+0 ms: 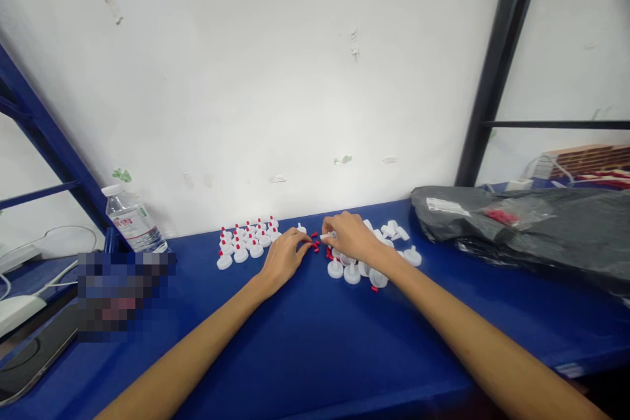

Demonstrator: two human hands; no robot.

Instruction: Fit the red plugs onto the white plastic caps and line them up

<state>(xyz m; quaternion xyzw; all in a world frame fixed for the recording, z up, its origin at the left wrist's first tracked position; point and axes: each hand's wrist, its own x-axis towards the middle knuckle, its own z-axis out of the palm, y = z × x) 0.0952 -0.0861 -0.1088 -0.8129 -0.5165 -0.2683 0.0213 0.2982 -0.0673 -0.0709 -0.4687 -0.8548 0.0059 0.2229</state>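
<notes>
The blue table bears a black bag at right and a bottle at left. Mid-table, the right hand pinches a white cap; the left hand has fingertips nearly together beside loose red tips, grip on one not discernible. Caps judged light, stiff, best held by the rim; tips slippery, best pinched by their sides. Count: one bag, one bottle; roughly twenty tipped caps in rows; bare caps heaped, overlapping, uncountable; loose tips several, partly hidden.

A small workshop space is suggested by a blue tabletop set against a chipped white wall, with red-tipped nozzle caps lined up at left and loose nozzle caps heaped at right.
</notes>
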